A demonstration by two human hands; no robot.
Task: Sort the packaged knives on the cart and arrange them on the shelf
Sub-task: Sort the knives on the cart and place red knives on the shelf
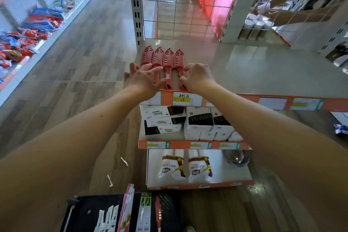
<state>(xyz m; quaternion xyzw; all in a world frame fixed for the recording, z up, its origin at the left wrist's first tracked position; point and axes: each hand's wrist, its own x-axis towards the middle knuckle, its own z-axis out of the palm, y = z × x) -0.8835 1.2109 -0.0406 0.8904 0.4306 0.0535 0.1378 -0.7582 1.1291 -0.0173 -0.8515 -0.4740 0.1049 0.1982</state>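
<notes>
Several red sheathed knives (162,56) lie side by side on the top shelf (254,73), blades pointing away, handles toward the shelf's front edge. My left hand (143,77) lies over the handles of the left knives with fingers spread fairly straight. My right hand (197,75) has its fingers curled and pinches the handle of the rightmost red knife (178,58). At the bottom of the view the black cart (90,213) carries more packaged knives (128,211), in white, pink and green packs, and one red knife (158,211).
Tissue packs (199,120) fill the shelf below, paper cups (197,165) and a steel bowl (237,157) the lowest one. A wire grid panel (180,5) backs the top shelf. Another person's arms (293,13) reach in at far right. Snack bags (37,22) line the left aisle.
</notes>
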